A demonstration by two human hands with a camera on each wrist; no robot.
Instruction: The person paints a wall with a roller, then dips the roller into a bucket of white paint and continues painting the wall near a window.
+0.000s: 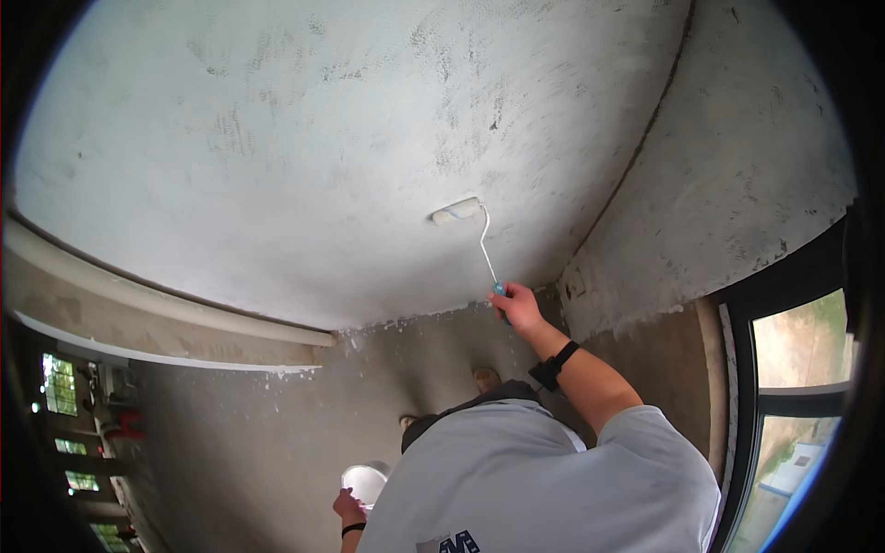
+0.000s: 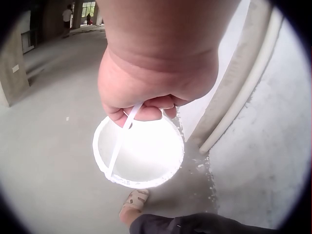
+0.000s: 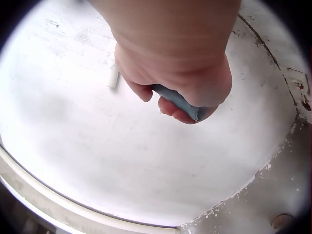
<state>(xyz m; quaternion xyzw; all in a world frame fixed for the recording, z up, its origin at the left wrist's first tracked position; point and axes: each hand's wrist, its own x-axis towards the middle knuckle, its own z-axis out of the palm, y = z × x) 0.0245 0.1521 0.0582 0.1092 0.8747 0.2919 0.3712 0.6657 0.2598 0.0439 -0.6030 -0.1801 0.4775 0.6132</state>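
Note:
The right hand (image 1: 519,308) grips the blue handle (image 3: 178,99) of a paint roller; in the right wrist view the fingers curl round it. The white roller head (image 1: 456,211) lies against the whitish wall (image 1: 277,184), joined to the handle by a bent metal rod. Low at the body's side, the left hand (image 1: 348,506) holds a white bucket (image 2: 102,158) by its thin white handle strap (image 2: 119,141), fingers curled round it. The bucket's inside looks bright white, and its contents cannot be made out clearly.
A pale pipe (image 1: 184,304) runs along the wall's left side. White splatters mark the grey floor (image 1: 230,424) near the wall's foot. A dark-framed window (image 1: 802,341) stands at right. Another person (image 2: 67,19) is far off in the left wrist view.

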